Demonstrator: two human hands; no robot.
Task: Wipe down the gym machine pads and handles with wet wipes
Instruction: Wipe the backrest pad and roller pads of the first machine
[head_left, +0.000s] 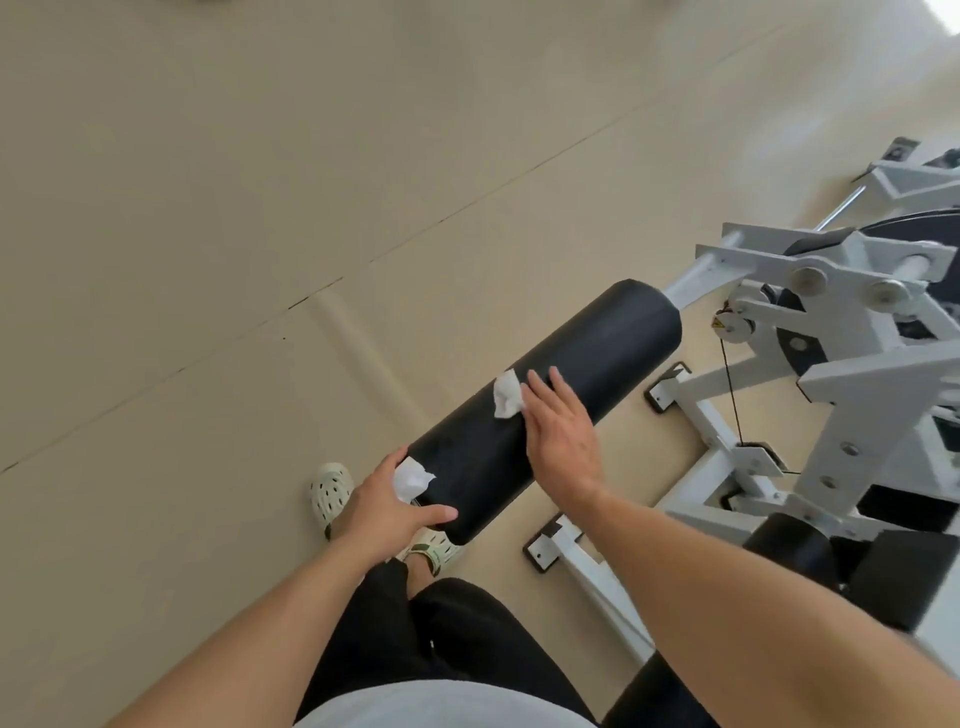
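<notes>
Single view: head-worn wide-angle camera, above and on the near side of the black roller pad (545, 410), facing steeply down and forward. Close range; pad mid-frame, floor (208, 208) beyond it, white machine frame (841, 364) to its right.

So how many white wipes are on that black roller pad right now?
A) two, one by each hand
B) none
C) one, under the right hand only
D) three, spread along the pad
A: one wipe lies on the black roller pad at the fingertips of the flat right hand, and a second wipe sits at the pad's near end under the left hand.
</notes>
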